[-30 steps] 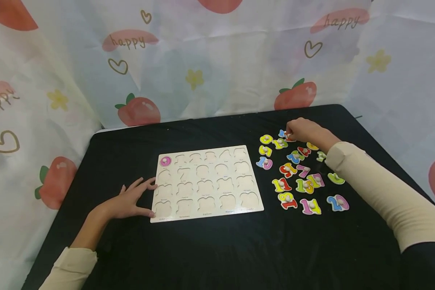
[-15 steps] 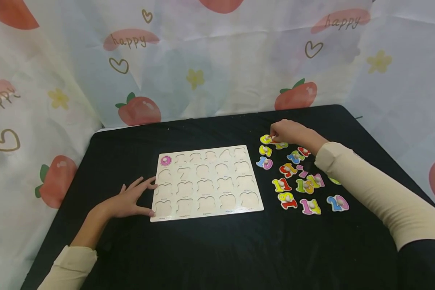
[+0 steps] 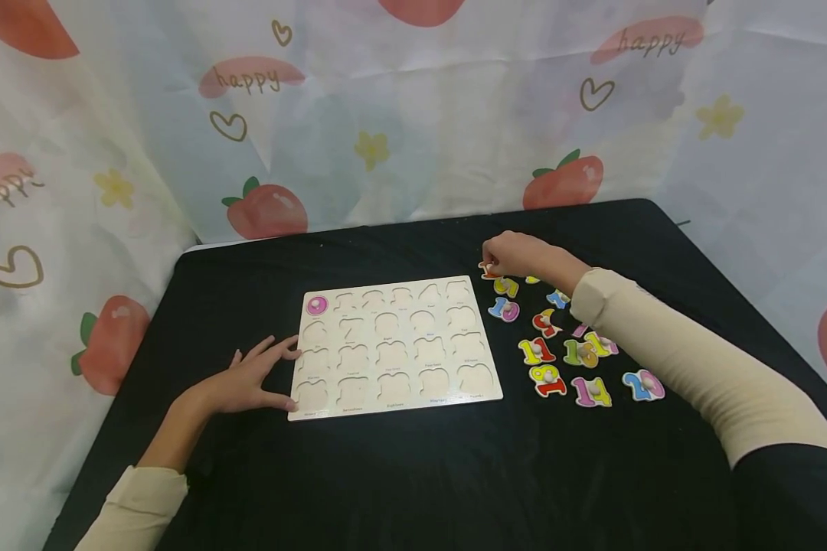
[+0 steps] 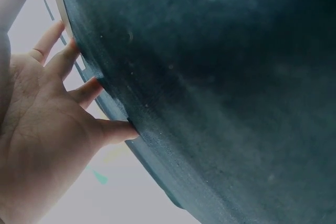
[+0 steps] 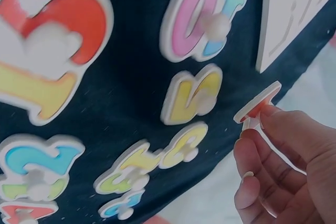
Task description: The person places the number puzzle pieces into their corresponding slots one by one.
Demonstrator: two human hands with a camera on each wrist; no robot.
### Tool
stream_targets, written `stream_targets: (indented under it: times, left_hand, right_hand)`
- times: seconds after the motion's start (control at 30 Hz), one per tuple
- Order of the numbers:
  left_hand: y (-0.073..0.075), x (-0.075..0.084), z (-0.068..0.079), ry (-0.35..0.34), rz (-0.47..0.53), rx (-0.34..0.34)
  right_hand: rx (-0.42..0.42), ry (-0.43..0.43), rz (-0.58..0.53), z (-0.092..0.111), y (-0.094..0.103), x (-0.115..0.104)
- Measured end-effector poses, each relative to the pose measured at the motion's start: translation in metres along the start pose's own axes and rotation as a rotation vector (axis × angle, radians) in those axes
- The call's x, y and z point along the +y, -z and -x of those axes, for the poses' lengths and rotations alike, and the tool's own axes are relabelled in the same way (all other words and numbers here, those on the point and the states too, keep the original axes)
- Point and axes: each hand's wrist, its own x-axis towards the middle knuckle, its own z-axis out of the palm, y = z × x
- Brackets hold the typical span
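Red piece pinched in right hand, left hand touching board

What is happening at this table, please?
A person is working with a number puzzle board. The right hand pinches a red number piece near the board's far right corner, while the left hand touches its left edge. Only a round pink piece sits in the board; other number pieces lie to its right on black cloth.

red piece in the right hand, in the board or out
Out: the right hand pinches the red piece apart from the board.
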Motion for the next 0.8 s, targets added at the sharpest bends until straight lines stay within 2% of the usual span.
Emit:
stream_targets:
  times: [0.6, 0.8]
  left_hand:
    - [-0.003, -0.002, 0.000, -0.001, 0.000, 0.002]
    - [-0.002, -0.001, 0.000, -0.003, 0.000, 0.008]
  right_hand:
    - [-0.018, 0.124, 0.007, -0.015, -0.006, -0.032]
    - [-0.038, 0.137, 0.013, -0.022, -0.009, -0.041]
